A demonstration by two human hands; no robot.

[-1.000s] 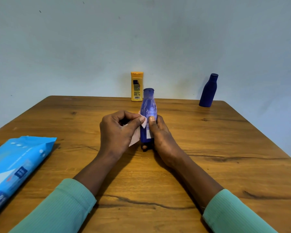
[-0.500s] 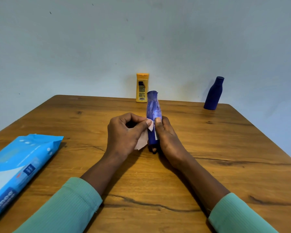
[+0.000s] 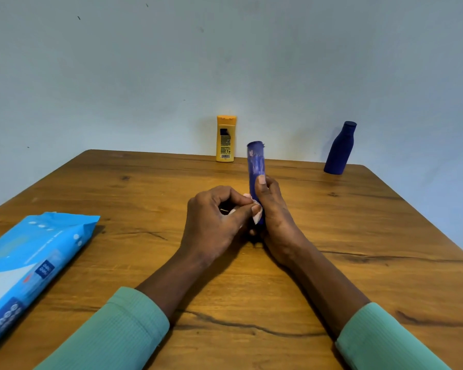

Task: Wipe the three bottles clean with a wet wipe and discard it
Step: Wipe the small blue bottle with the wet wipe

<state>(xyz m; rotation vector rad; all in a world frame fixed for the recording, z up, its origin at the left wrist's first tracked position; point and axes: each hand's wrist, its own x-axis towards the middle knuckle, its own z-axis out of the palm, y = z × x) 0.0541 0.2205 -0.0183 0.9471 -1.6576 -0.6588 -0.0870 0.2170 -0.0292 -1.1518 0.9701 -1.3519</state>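
1. Blue bottle [image 3: 256, 166]: upright at the middle of the table [image 3: 358, 236], my right hand [image 3: 274, 217] wrapped round its lower half.
2. Wet wipe [image 3: 256, 218]: pinched in my left hand [image 3: 214, 222], pressed against that bottle.
3. Yellow bottle [image 3: 226, 138] and dark blue bottle [image 3: 339, 148]: beyond it, untouched.

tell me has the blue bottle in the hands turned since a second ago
Yes. The blue bottle has turned: its white barcode label faced the camera before, now the narrower side does. It stands just right of the yellow bottle.

Wipe pack [image 3: 30, 265] left on table [image 3: 358, 236], 2 bottles [image 3: 226, 138] behind.
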